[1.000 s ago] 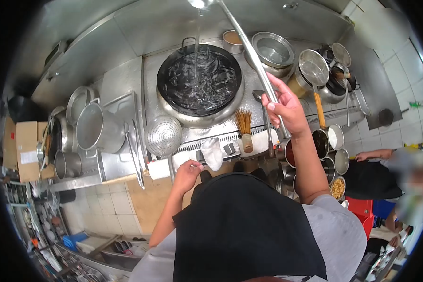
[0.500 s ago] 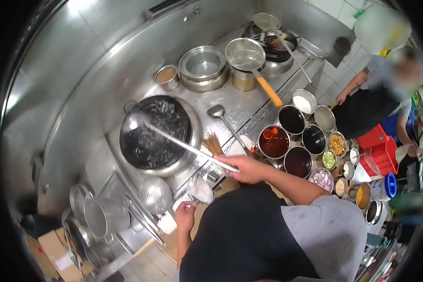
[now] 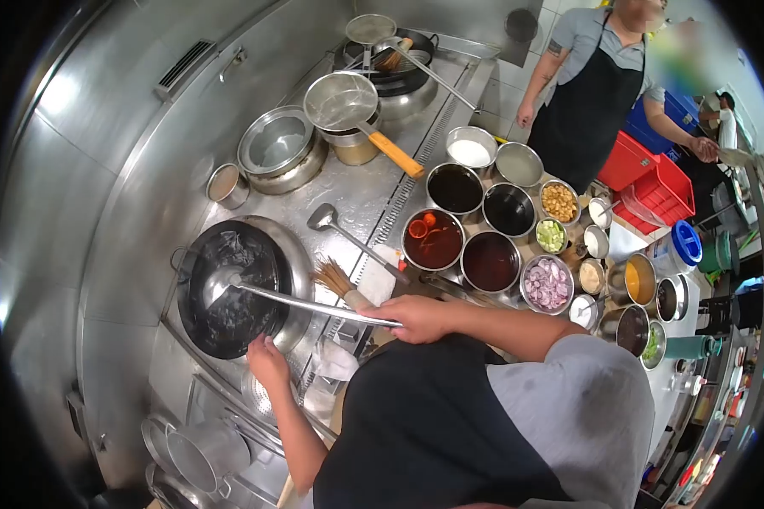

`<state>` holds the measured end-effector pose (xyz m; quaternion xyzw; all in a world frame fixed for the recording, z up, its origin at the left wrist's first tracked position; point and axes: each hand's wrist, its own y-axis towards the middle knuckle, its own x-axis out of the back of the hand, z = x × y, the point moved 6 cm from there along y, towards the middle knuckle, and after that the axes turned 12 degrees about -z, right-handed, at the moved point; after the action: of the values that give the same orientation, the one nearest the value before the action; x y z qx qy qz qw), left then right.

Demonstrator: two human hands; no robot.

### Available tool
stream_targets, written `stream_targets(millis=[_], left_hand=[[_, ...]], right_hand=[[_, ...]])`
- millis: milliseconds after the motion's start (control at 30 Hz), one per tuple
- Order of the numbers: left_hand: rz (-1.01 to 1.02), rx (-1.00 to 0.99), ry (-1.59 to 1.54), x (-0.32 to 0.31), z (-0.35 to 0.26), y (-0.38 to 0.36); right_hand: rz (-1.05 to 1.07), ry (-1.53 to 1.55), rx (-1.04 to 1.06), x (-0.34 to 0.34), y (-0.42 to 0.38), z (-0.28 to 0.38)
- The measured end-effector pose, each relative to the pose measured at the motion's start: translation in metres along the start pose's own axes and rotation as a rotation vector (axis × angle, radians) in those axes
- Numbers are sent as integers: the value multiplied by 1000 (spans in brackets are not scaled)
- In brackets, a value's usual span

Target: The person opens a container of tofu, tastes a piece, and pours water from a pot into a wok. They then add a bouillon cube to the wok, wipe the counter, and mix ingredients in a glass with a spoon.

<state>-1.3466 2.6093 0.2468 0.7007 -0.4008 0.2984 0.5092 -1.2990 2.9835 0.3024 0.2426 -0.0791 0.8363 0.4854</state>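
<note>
In the head view, my right hand (image 3: 420, 319) is wrapped round the long metal handle of a ladle (image 3: 314, 308). The ladle's bowl is over the dark wok (image 3: 202, 316), which sits on the round burner at left and holds a little liquid. My left hand (image 3: 268, 363) is at the wok's near rim, fingers drawn together; whether they touch the rim is hidden. A white cloth (image 3: 337, 361) lies just right of that hand. Beyond the ladle handle are a bamboo brush (image 3: 335, 277) and a spatula (image 3: 352, 239).
Pots of dark sauces (image 3: 455, 187) and bowls of chopped food (image 3: 547, 283) crowd the right side. A strainer with a wooden handle (image 3: 390, 153) rests on a pot farther back. A co-worker (image 3: 590, 93) stands beyond red crates (image 3: 654, 187). Metal pots (image 3: 205, 454) stand at lower left.
The view has shifted. My left hand has moved forward from beside the cloth to the wok's near rim. My right hand still holds the ladle, its bowl still over the wok.
</note>
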Motion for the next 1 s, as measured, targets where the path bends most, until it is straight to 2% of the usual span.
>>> stream_targets(millis=[267,333,400,467,500,533,567,633,767,833,867,933,967,1000], left_hand=[[59,23,151,-14,-11,23],[152,52,175,-24,-14,26],[139,46,180,-35,-11,25],[79,8,50,-47,-3,22],[122,61,16,-49,-4,22],[115,83,29,-46,-4,21],[120,85,16,-46,-5,21],[130,100,15,-45,-8,22],[166,179,62,-42,-12,22],[158,197,63,-41,-15,21],[151,205,58,-41,-15,21],[166,219,79,-45,-12,20],[172,229,84,-44,-13,21],[180,239,89,-45,-13,21]], right_hand=[[-54,22,-55,9,10,10],[-138,109,-70,19,16,11],[-206,140,-9,24,29,9],[-253,210,-268,31,50,-11],[-406,217,-26,31,69,-30],[-474,240,-6,34,87,-46],[-502,76,-48,45,106,-50],[-540,31,-176,67,148,-58],[-658,-99,-283,99,246,-100],[-796,-282,-136,104,297,-133],[-785,-277,-140,107,316,-132],[-575,466,-533,91,345,-149],[-564,470,-538,93,353,-145],[-541,948,-575,86,359,-141]])
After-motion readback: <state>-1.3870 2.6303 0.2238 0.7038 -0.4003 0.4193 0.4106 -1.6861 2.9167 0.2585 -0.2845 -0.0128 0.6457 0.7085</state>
